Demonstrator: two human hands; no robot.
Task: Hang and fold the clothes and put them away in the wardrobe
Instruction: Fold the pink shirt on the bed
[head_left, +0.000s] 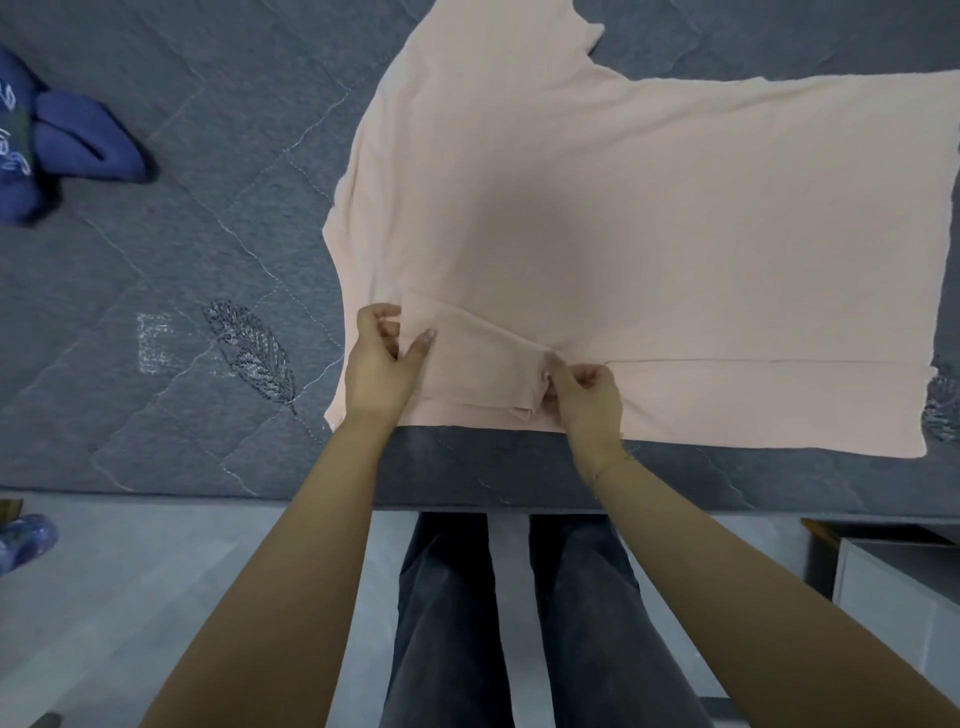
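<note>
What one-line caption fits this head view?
Both hands, left hand and right hand, pinch the folded sleeve of a pale pink cotton shirt spread on a grey quilted bed.

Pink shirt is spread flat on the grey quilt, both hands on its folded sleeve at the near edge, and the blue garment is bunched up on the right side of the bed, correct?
Not quite: the head view shows the blue garment bunched on the left side of the bed. The pink shirt lies spread on the quilt, left hand and right hand on its folded sleeve.
</note>
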